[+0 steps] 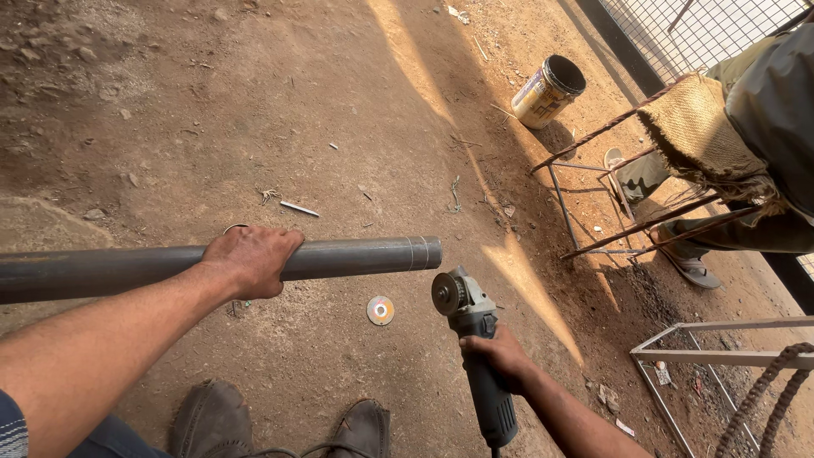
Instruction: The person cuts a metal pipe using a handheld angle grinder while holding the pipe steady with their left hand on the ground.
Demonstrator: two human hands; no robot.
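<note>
Left hand (251, 261) lies palm-down over a long grey steel pipe (339, 257), fingers curled around its far side, gripping it. The pipe runs level across the view above the brown dirt ground (254, 102), its cut end to the right. Right hand (502, 354) is closed around the grey body of an angle grinder (475, 339); the grinder's disc sits just below the pipe end, apart from it. A worn round cutting disc (381, 310) lies on the dirt between the hands. Tipped paint can (549, 91) lies well apart; another person's sandalled foot (688, 268) rests near a rusty rebar frame (593, 191).
</note>
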